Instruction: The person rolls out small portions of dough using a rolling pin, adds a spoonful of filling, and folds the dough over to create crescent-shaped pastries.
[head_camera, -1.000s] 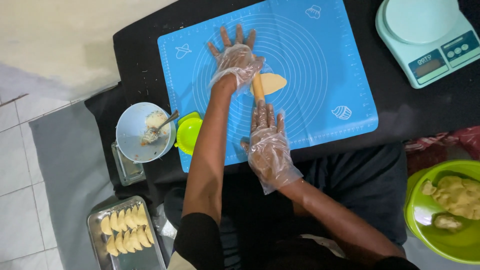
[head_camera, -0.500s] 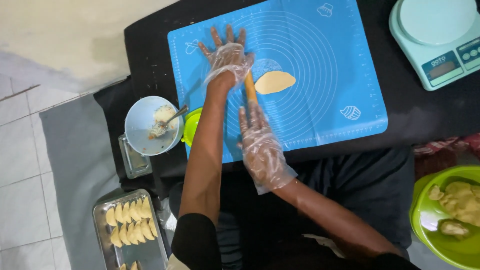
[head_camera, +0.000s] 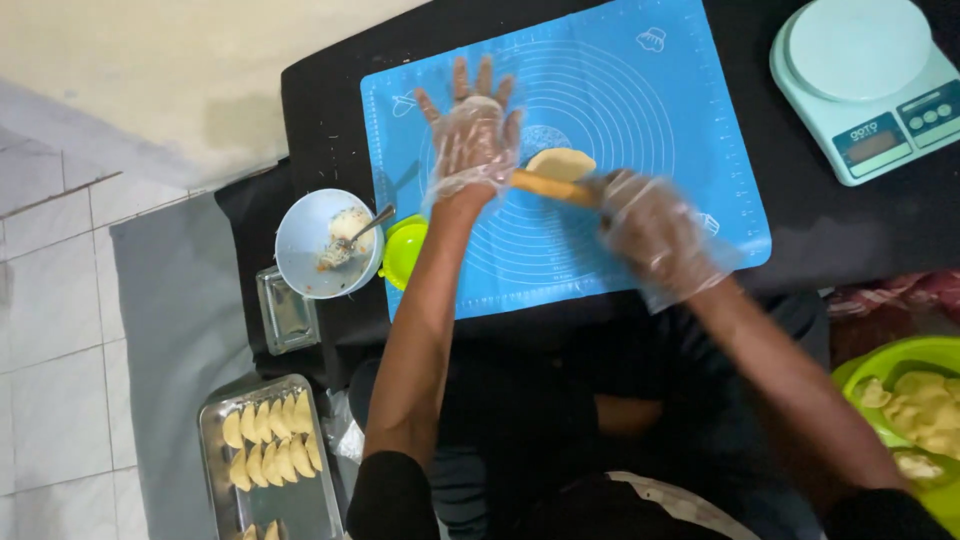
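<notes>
With my flat open left hand (head_camera: 472, 140) and curled right hand (head_camera: 650, 225) pressing the rolling pin (head_camera: 553, 186) over half-flattened dough (head_camera: 562, 160) at the mat's (head_camera: 640, 90) centre, folded dumplings (head_camera: 272, 450) already fill the lower-left tray (head_camera: 215, 420).

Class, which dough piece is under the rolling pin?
The single flat dough round on the blue mat; the others lie folded on the metal tray.

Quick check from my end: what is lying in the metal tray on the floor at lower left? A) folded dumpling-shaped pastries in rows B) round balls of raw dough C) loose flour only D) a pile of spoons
A: the metal tray holds pale, half-moon folded pastries laid side by side in rows, away from the blue mat where both hands work a rolling pin.
</notes>
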